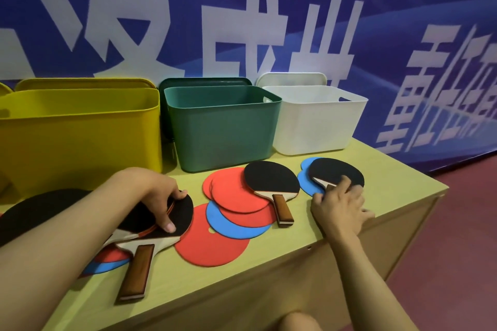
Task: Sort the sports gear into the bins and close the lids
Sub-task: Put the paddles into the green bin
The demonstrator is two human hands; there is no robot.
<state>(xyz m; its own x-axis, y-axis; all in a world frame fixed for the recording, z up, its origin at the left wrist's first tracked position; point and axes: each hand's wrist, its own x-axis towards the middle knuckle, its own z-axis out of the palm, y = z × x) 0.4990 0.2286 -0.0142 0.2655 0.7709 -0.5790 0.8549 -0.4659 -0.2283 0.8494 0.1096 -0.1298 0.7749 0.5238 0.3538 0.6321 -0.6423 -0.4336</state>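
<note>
Head view looks down on a pale yellow-green wooden table [336, 226] set against a blue banner with large white characters [242, 21]. Three open plastic bins stand in a row at twelve o'clock: a big yellow rectangular bin [80, 137] at ten o'clock, a dark green bin [223, 129] beside it, and a white bin [314, 121] at one o'clock, each with a matching lid propped upright behind it.

Flat round rubber sheets in red and blue lie overlapping across the table's middle [236, 201], with one large red disc [212, 244] toward six o'clock. A black-faced table tennis paddle with a brown wooden handle [271, 180] rests on these sheets, untouched, between the two hands.

At nine o'clock the left hand [156, 196] curls over the edge of a stack of black-faced paddles [172, 215], thumb and fingers clamped on the blades; one brown handle [137, 271] points toward seven o'clock.

At three o'clock the right hand [338, 204] lies at the neck of another black-faced paddle [336, 172], which sits on a blue round sheet [306, 183]. Its fingers cover the handle and seem curled round it, the blade lying just beyond the fingertips toward twelve o'clock.
</note>
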